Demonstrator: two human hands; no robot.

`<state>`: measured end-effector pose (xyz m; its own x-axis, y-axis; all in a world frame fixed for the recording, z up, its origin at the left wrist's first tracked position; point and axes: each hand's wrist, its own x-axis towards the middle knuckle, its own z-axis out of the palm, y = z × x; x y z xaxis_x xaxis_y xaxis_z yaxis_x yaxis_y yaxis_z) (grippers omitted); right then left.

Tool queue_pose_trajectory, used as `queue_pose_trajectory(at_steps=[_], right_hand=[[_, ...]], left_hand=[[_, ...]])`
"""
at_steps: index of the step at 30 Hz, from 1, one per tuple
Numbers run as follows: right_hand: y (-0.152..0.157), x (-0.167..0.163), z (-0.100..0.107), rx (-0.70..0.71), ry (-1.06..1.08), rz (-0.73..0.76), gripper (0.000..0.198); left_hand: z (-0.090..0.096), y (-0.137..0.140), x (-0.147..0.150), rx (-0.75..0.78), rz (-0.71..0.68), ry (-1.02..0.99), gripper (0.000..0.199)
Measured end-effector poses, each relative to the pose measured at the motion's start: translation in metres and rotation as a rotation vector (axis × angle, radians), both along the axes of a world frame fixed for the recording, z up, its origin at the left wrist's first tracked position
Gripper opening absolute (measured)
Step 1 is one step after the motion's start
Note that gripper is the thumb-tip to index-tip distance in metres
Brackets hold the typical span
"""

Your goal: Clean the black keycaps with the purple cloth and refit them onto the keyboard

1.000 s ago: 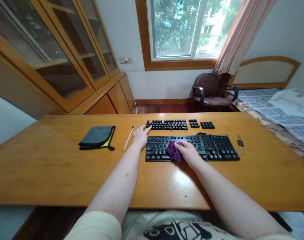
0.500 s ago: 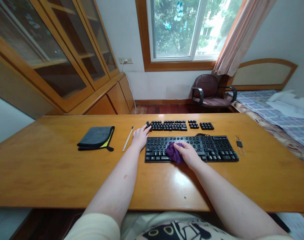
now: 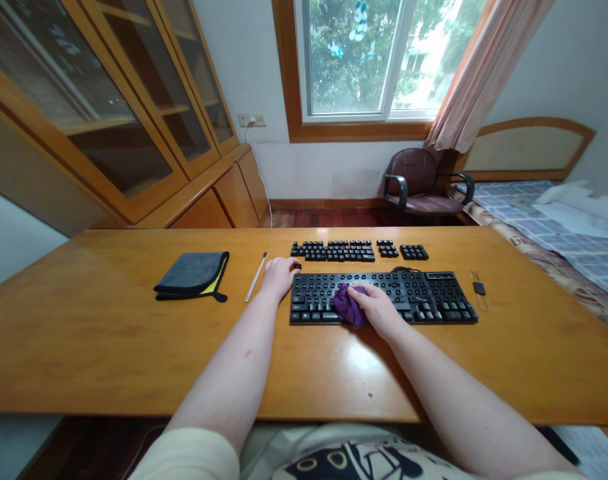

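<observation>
My left hand (image 3: 280,275) is closed on a small black keycap (image 3: 298,267) just above the upper left corner of the keyboard (image 3: 434,293). My right hand (image 3: 377,307) pinches a crumpled purple cloth (image 3: 349,305), which rests on the lower middle of the keyboard. The upper rows of the keyboard show bare key stems, while several caps remain on its lower rows. Behind it, loose black keycaps (image 3: 339,251) lie in rows on the desk, with a smaller cluster (image 3: 387,249) and a number-pad block (image 3: 414,252) to the right.
Left of my left hand lie a thin white brush-like stick (image 3: 255,279) and a folded grey cloth (image 3: 191,273) with a yellow inside. A wire keycap puller (image 3: 479,289) lies to the keyboard's right. Beyond the wooden desk (image 3: 134,360) stand a chair (image 3: 424,183) and a bed.
My left hand has drawn back slightly from the left end of the loose keycap rows, with one keycap now between its fingers. My right hand and the purple cloth have stayed put.
</observation>
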<state>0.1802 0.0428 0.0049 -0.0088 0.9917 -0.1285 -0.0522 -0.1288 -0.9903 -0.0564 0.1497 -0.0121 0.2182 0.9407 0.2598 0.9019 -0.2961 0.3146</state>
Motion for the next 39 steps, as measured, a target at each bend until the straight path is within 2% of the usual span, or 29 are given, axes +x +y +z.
queue_pose_trajectory(at_steps=[3, 6, 9, 13, 17, 22, 26, 32, 39], right_hand=[[-0.001, 0.0, 0.003, -0.013, 0.029, -0.002, 0.032], [-0.002, -0.001, 0.006, -0.024, 0.047, -0.029, 0.036], [-0.003, -0.001, 0.008, 0.027, 0.008, -0.044, 0.043], [-0.005, 0.002, 0.006, 0.196, -0.031, -0.014, 0.037], [-0.009, 0.005, 0.008, 0.353, -0.101, 0.077, 0.032], [-0.011, 0.006, 0.013, 0.448, -0.183, 0.094, 0.027], [-0.008, 0.006, 0.012, 0.444, -0.198, 0.082, 0.024], [-0.005, 0.008, 0.004, 0.398, -0.103, 0.037, 0.014], [-0.006, 0.008, 0.004, 0.409, -0.043, -0.032, 0.006]], left_hand=[[0.009, -0.006, -0.003, 0.042, 0.034, -0.145, 0.02], [0.026, -0.023, 0.004, 0.099, 0.032, -0.32, 0.023], [0.045, -0.05, 0.024, 0.091, -0.08, -0.511, 0.025], [0.056, -0.085, 0.055, -0.052, -0.315, -0.626, 0.022], [0.05, -0.1, 0.072, -0.141, -0.346, -0.719, 0.026], [0.039, -0.097, 0.077, -0.198, -0.295, -0.855, 0.015], [0.032, -0.094, 0.077, -0.232, -0.242, -0.904, 0.012], [0.026, -0.095, 0.077, -0.281, -0.235, -0.969, 0.014], [0.028, -0.101, 0.082, -0.339, -0.18, -1.084, 0.012]])
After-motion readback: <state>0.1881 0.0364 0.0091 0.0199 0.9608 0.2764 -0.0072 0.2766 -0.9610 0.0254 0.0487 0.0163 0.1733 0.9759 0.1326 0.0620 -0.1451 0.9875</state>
